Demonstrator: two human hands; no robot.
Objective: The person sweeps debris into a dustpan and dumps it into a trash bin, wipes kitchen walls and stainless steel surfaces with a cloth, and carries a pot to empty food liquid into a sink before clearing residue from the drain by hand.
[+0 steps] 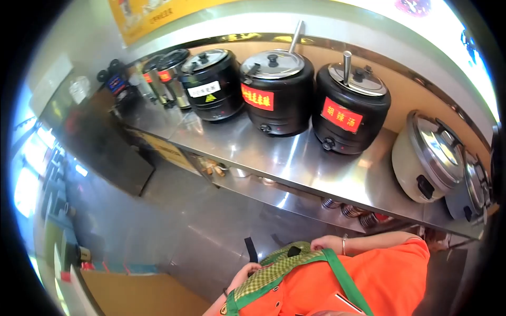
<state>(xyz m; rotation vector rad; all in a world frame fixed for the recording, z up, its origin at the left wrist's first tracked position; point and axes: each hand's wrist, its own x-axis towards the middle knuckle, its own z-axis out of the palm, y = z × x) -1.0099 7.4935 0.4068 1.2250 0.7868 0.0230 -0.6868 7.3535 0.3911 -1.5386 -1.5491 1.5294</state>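
Note:
I wear an orange shirt point(387, 271) and a green checked apron point(279, 272) with plain green straps. My right hand point(328, 243), with a bracelet at the wrist, is closed at the upper edge of the apron, fingers curled. On the other side, my left hand point(245, 275) is closed at the apron's left edge, its fingertips partly hidden by the cloth. A black strap end point(250, 249) sticks up just beyond the left hand. Between the hands, a small black patch point(294, 252) shows on the apron.
A steel counter point(237, 142) carries several black soup warmers point(276, 100) with metal lids, a pale cooker point(427, 158) and steel dispensers point(174, 79). Stacked items point(353, 210) sit on the shelf below. A brown panel point(139, 292) stands at lower left, above the grey tiled floor point(195, 216).

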